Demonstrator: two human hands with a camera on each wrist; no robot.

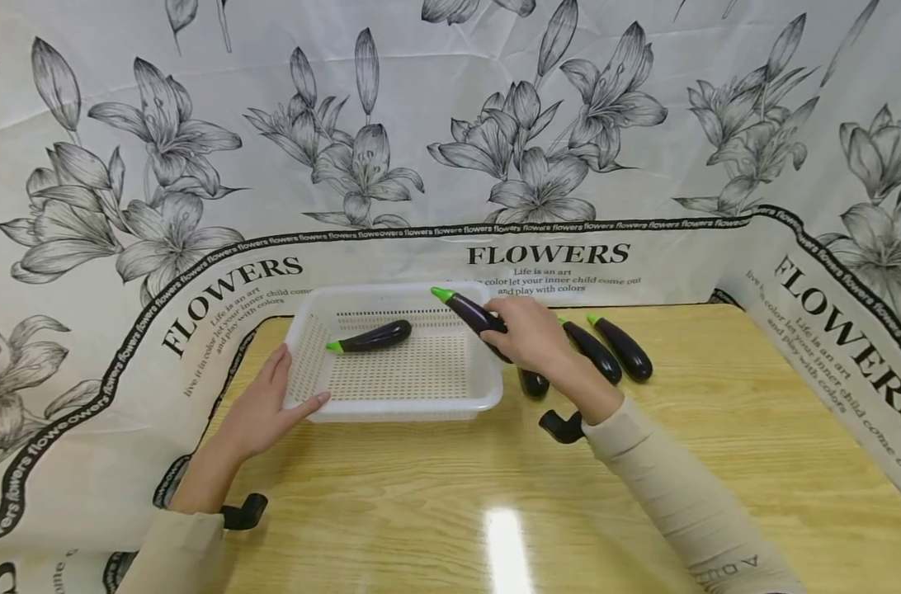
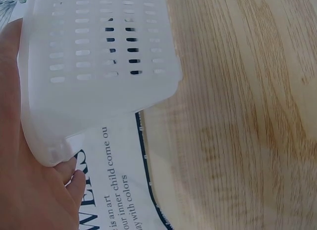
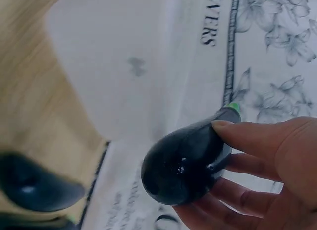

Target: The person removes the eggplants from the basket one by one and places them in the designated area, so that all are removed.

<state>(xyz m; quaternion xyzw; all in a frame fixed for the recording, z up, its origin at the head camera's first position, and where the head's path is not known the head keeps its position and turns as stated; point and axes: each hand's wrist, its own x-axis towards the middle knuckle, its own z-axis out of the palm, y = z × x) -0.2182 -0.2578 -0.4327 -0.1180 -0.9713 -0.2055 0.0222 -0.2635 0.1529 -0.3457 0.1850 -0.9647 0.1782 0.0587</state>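
Observation:
A white perforated plastic basket (image 1: pixel 398 412) stands on the wooden table. Inside it lies one eggplant (image 1: pixel 372 337), dark purple with a bright green stem end. My left hand (image 1: pixel 261 412) holds the near left corner, thumb along the front rim and fingers at the left side. Over the basket's right rim, my right hand (image 1: pixel 528 334) grips another eggplant (image 3: pixel 185 163) between thumb and fingers, its green end pointing up and left. To the right on the table lie more eggplants: one partly hidden (image 1: pixel 534 384) beneath the right hand, a second (image 1: pixel 595 353) and a third (image 1: pixel 623 351).
A white cloth (image 1: pixel 391 190) printed with flowers and lettering hangs behind and around the table (image 1: pixel 391 503). Black strap pieces jut from both wrists, near the left sleeve (image 1: pixel 176 544) and right sleeve (image 1: pixel 666 478).

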